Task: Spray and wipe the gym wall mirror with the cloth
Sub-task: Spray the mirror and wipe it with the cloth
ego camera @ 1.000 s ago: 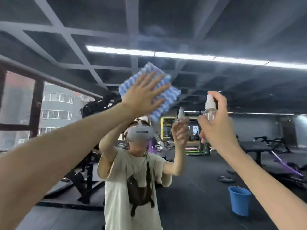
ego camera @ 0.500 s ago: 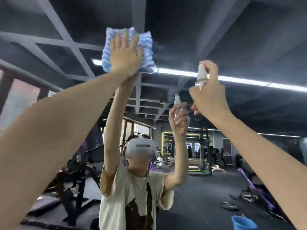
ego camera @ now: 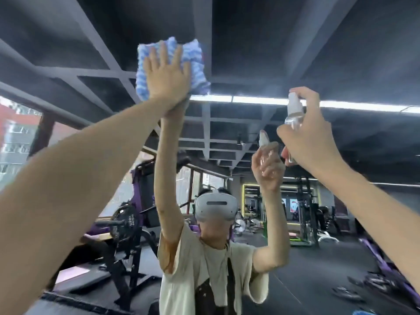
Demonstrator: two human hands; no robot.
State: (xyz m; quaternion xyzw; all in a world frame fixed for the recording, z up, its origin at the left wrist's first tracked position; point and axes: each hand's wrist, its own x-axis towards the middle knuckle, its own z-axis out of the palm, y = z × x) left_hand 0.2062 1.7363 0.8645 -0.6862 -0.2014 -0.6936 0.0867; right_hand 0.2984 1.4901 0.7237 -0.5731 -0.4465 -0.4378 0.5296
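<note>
Change: a second ago the cloth (ego camera: pixel 196 62) sat cornerwise at frame centre; it has climbed to upper centre and lies roughly square.
Left hand (ego camera: pixel 167 73): flat on the cloth, fingers straight and spread, pressing it to the mirror (ego camera: pixel 250 42).
Cloth texture: thick, fluffy, ribbed in wavy blue and white bands; edges show around the hand.
Right hand (ego camera: pixel 311 142): right of centre, fingers curled round the spray bottle (ego camera: pixel 294 112), one finger hooked over its top.
Bottle material: clear plastic body, white spray head.
Bottle axis: long axis near vertical, head uppermost; the nozzle's facing cannot be told.
Reflection: a person in a pale shirt and white headset (ego camera: pixel 214 206).
</note>
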